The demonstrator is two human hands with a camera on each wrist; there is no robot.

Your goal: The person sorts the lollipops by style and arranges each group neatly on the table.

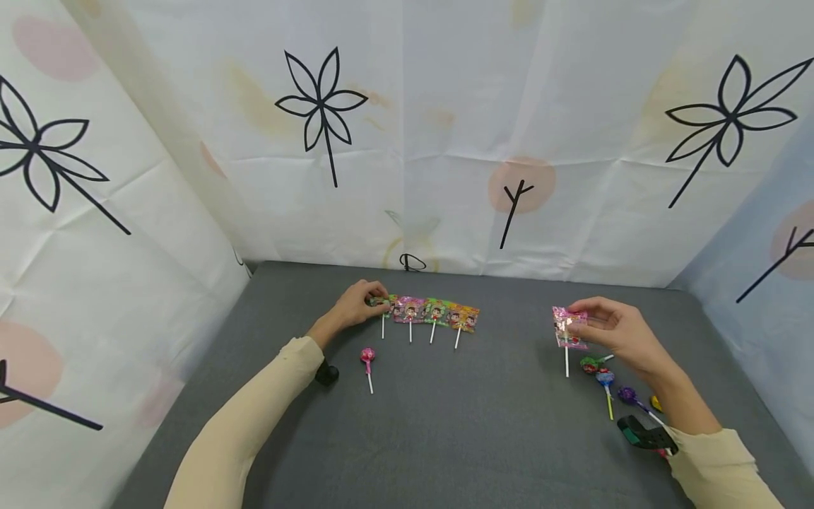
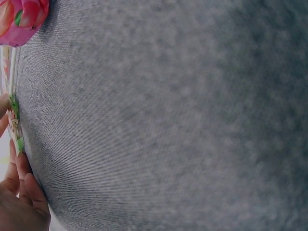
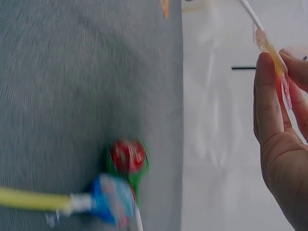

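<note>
My left hand (image 1: 357, 304) grips the left end of a row of flat lollipops in clear printed wrappers, at the back of the table. Its fingers partly cover the green-wrapped lollipop (image 1: 384, 319) there. Beside that lie a pink one (image 1: 410, 311), another green one (image 1: 436, 312) and an orange one (image 1: 463, 318), white sticks toward me. On the right, my right hand (image 1: 618, 332) pinches a pink-wrapped flat lollipop (image 1: 564, 326) between thumb and fingers, stick hanging down. The right wrist view shows this lollipop (image 3: 278, 62) edge-on, raised over the table.
A round pink lollipop (image 1: 367, 355) lies nearer me than the row. Below my right hand are round lollipops: a green and red one (image 1: 590, 365), a blue one (image 1: 605, 378) and a purple one (image 1: 627, 395). Patterned white cloth (image 1: 445, 212) walls the grey table (image 1: 458, 438).
</note>
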